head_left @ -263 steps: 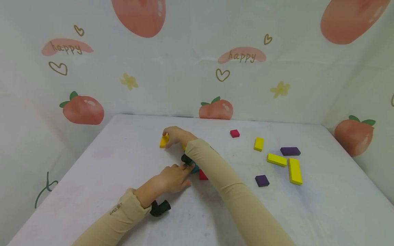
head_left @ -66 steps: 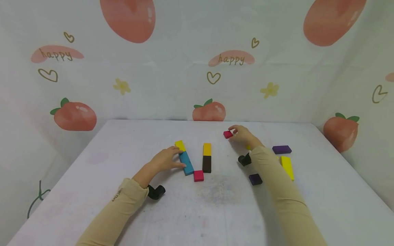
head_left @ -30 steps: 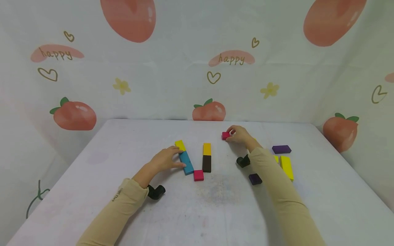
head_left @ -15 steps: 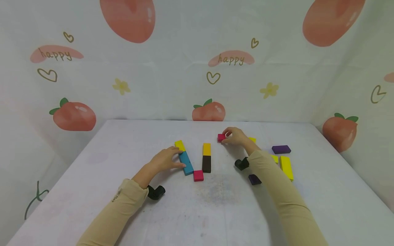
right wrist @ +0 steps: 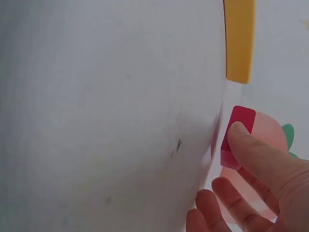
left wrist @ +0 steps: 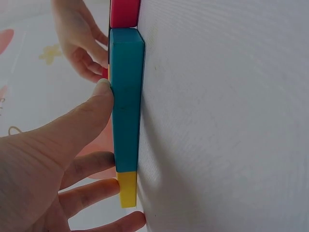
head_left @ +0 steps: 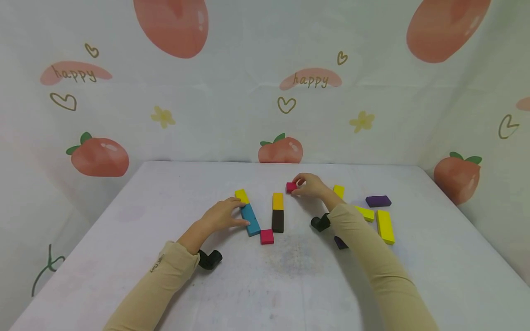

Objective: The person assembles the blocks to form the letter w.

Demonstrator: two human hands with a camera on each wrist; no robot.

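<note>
In the head view, my left hand [head_left: 222,214] rests on the blue block [head_left: 250,220] with its thumb, its fingers spread near the yellow block [head_left: 242,196] that touches the blue one's far end. The left wrist view shows the thumb on the blue block [left wrist: 126,106], fingers fairly straight. My right hand [head_left: 312,187] pinches a small red block [head_left: 291,187] between thumb and fingers; in the right wrist view this red block [right wrist: 240,125] appears raised off the table. Left of it stands an orange block [head_left: 278,201] end to end with a dark brown block [head_left: 278,221].
Another red block [head_left: 267,236] lies between the near ends of the blue and brown blocks. To the right are a purple block [head_left: 378,201], a long yellow block [head_left: 385,227] and further yellow blocks, some partly behind the right arm. Black wrist cameras [head_left: 210,259] hang under both sleeves.
My right hand has gripped the red block at the back and carried it left toward the orange block's far end. Earlier, the orange and brown blocks were set in line. The left hand lately stays still.
</note>
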